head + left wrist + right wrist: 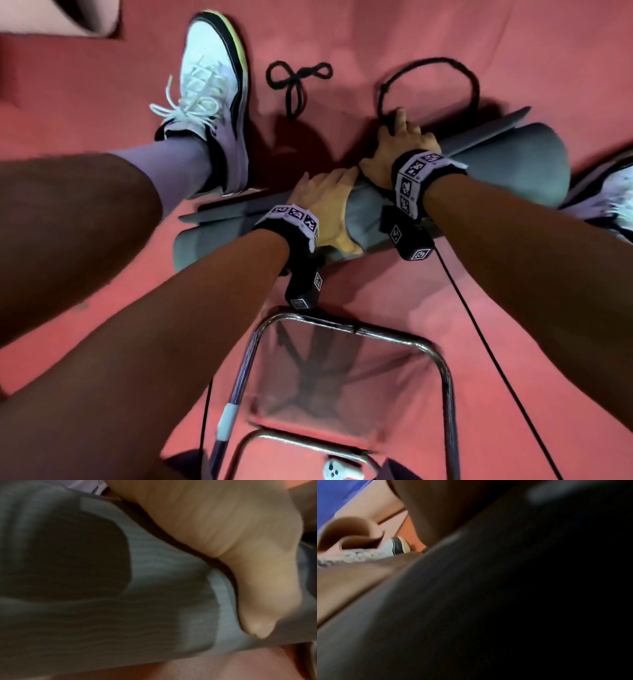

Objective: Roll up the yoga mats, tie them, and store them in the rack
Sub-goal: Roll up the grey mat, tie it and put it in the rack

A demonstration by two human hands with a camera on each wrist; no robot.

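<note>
Mat (541, 157) soft, springy, light; grip mid-roll. Left hand (325, 205) fingers curled round it; right hand (400, 147) on cord (431, 60), 12 o'clock, pinch unclear.

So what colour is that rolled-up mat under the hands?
Greyish blue, the rolled mat; clearest in the head view.
</note>
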